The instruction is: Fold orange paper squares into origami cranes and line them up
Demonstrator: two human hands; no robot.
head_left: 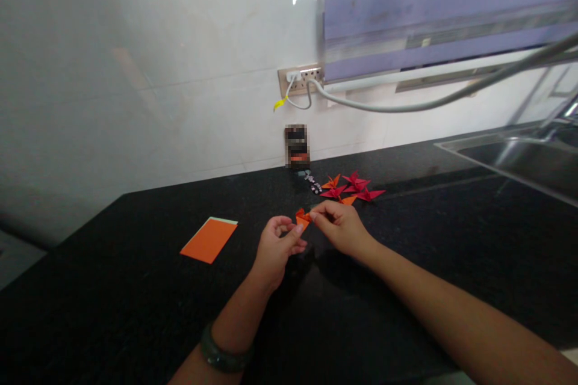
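A small folded piece of orange origami paper point(303, 221) is held above the dark counter between both hands. My left hand point(279, 246) pinches its lower left part between thumb and fingers. With thumb and forefinger closed, my right hand point(342, 225) grips the paper's right edge. The exact folds are too small to make out. Just beyond my right hand lie several folded paper cranes point(354, 183), red and orange. To the left of my left hand, a stack of orange paper point(209, 240) rests flat, with a pale green sheet showing beneath it.
The black counter point(135, 313) runs up to a white tiled wall. A blurred-out upright object point(297, 146) stands against the wall, with a patterned strap point(312, 183) before it. Above are a socket point(300, 79) and a grey cable point(388, 109). A sink point(519, 162) is at right.
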